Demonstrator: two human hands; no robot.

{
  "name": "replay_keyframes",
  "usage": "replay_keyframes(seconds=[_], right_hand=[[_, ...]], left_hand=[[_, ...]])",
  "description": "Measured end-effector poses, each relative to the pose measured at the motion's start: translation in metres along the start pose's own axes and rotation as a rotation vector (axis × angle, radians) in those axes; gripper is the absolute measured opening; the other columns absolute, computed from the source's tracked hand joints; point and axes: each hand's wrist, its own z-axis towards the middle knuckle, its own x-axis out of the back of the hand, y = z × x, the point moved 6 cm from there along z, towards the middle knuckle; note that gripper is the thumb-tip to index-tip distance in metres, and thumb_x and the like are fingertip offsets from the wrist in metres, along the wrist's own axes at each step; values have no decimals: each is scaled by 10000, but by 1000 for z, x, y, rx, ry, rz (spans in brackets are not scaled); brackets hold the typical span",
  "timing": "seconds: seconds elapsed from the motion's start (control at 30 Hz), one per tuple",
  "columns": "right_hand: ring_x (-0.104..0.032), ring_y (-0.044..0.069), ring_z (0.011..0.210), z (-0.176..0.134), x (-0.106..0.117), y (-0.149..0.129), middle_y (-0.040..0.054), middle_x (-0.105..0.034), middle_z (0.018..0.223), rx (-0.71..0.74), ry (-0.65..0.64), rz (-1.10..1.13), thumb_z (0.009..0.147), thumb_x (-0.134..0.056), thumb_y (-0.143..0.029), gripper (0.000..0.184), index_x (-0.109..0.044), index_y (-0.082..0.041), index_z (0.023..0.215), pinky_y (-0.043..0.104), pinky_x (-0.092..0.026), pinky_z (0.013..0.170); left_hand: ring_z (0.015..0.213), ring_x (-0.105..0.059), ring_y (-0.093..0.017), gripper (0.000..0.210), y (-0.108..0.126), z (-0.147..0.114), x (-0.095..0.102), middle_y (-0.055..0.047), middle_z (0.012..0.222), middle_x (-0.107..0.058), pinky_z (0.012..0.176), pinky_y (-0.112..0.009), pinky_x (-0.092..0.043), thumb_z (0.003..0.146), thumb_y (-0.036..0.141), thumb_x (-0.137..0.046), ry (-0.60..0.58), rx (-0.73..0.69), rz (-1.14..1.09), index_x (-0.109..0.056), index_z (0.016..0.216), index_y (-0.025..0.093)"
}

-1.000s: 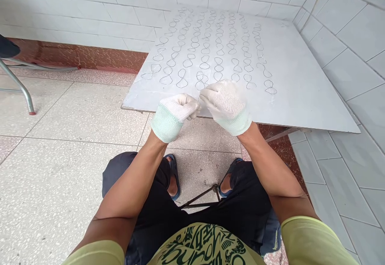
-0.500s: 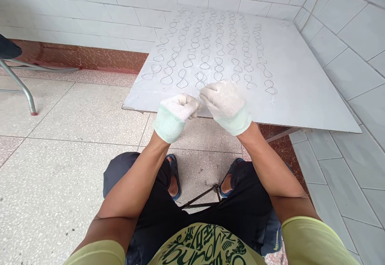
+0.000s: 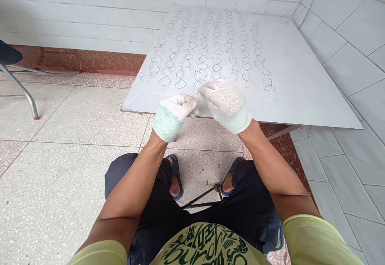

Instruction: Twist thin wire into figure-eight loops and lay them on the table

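Observation:
My left hand [image 3: 182,108], in a white knit glove with a mint cuff, is closed in a pinch at the board's near edge. Close beside it, my right hand [image 3: 223,98], gloved alike, is also pinched with its fingers pointing left. Between the fingertips runs a thin dark wire loop [image 3: 197,84]; its lower part is hidden by the gloves. Just beyond, it visually overlaps a figure-eight wire loop [image 3: 201,75] lying on the white board [image 3: 300,92]. More such figure-eight loops [image 3: 180,79] lie in several rows up the board.
White tiled walls [image 3: 132,0] border the board behind and to the right. A metal chair leg [image 3: 26,92] stands on the speckled floor [image 3: 75,120] at left. Below, between my sandalled feet, is a dark folding metal frame [image 3: 204,197].
My view has shifted slightly. Both hands stay pinched in nearly the same place, with the wire between them.

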Motion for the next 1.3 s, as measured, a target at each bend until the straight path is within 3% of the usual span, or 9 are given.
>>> replay_keyframes(seconds=[0.13,0.3,0.5,0.8,1.1,1.3], right_hand=[[-644,268,929,1,4,0,105,-773,1009,10,-22,-17,1125,-449,-139,341,-784,-174,1076,413,-374,807],[-640,276,952,-4,1,-4,110,-773,1022,-79,43,-22,1115,-431,-111,359,-780,-186,1085,417,-375,828],[-636,264,877,-9,2,-21,87,-737,911,-207,76,-49,1114,-426,-115,349,-753,-192,1021,415,-339,799],[-639,307,912,-9,-4,-37,136,-758,954,-277,-57,11,1163,-408,-169,377,-777,-195,1089,432,-361,804],[-649,278,866,-9,-13,-37,122,-755,931,-309,14,64,1200,-382,-214,436,-796,-184,1066,425,-369,786],[-702,287,1034,-6,-3,-27,118,-805,1105,-183,-60,41,1163,-426,-140,355,-780,-167,1144,430,-404,894]], left_hand=[[704,-703,-179,262,-4,3,0,-44,673,-707,684,-277,-587,822,437,-754,-28,33,-57,-683,711,211],[676,-661,-153,209,-8,-3,2,-21,676,-683,639,-261,-531,839,407,-718,167,37,-185,-688,767,213],[644,-638,-138,224,-11,-8,-2,-5,664,-659,703,-279,-560,856,365,-756,320,-11,-326,-682,710,212],[606,-595,-135,155,-28,2,0,-15,668,-685,625,-280,-493,882,291,-818,392,-30,-582,-781,777,183],[640,-556,-136,162,-28,10,2,-12,684,-651,703,-293,-514,989,239,-733,368,-39,-638,-798,851,184],[708,-635,-157,215,-22,17,13,-17,732,-699,840,-330,-582,903,405,-885,190,-60,-517,-841,934,197]])
